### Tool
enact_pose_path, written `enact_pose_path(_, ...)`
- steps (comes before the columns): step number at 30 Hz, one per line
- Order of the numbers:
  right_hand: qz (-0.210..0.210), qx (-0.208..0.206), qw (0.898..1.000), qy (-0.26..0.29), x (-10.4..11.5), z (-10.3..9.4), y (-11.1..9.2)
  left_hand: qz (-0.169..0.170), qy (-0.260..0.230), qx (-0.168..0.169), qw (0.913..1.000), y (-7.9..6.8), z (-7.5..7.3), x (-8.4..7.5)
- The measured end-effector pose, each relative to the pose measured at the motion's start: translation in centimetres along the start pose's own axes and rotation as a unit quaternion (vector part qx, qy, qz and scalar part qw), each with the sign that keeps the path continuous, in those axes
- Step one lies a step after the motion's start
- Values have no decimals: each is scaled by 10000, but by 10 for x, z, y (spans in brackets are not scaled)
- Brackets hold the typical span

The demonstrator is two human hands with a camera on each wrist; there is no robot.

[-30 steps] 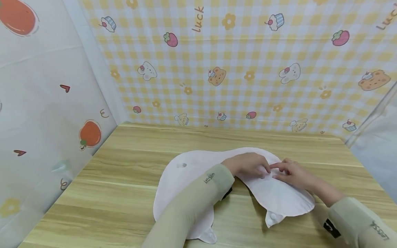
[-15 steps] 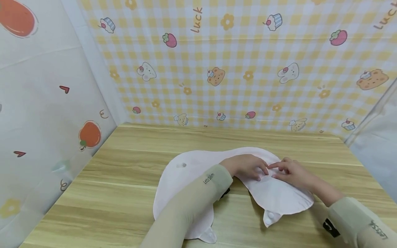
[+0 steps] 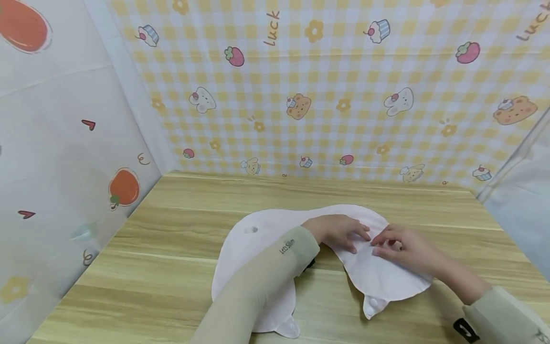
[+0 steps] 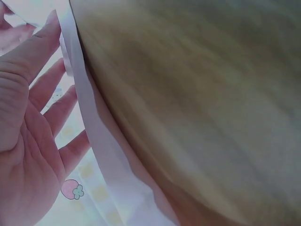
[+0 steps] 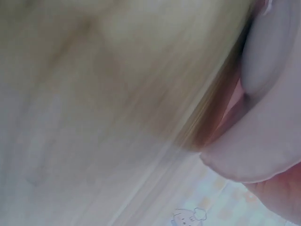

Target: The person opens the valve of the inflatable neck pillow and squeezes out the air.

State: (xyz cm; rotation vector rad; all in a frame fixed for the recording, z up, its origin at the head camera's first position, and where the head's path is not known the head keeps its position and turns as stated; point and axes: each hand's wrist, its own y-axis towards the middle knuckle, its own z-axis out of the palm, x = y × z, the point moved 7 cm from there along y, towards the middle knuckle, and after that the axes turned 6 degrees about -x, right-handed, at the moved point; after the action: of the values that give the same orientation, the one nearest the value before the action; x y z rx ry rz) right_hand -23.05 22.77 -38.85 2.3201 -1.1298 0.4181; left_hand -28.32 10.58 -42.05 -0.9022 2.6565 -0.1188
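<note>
A pale pink U-shaped cloth (image 3: 242, 253), with a small tab at each lower end, lies on the wooden table. A round snap (image 3: 374, 302) shows on the right tab. My left hand (image 3: 337, 230) rests on the upper right part of the cloth. Its loosely spread fingers touch the cloth's edge (image 4: 101, 146) in the left wrist view. Just right of it, my right hand (image 3: 408, 248) bends its index finger and thumb close together at the cloth's surface. Whether they pinch any fabric cannot be made out. Cloth hides most of the right hand in the right wrist view.
The wooden table (image 3: 172, 267) spreads around the cloth. A yellow checked sheet (image 3: 343, 71) hangs behind it, and a white printed sheet (image 3: 64, 157) closes the left side. On the cloth's left lobe is a small grey mark (image 3: 251, 230).
My right hand has drawn slightly down, its index finger now bent near the thumb instead of pointing out. My left hand has shifted slightly left. The cloth has barely moved.
</note>
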Motion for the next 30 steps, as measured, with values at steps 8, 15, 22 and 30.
enact_pose_path(8,-275,159,9994,123,9,9,-8,-166,-183,20,9997,-3,0,8)
enact_pose_path(15,-478,-73,9985,274,10,10,-14,-240,-90,-126,9996,-9,-3,14)
enact_pose_path(22,-707,-127,9973,165,9,13,-16,-369,-199,-134,9990,-19,-4,23)
enact_pose_path(30,-637,-110,9977,-220,5,16,-15,-521,-254,-48,9983,-23,-5,27)
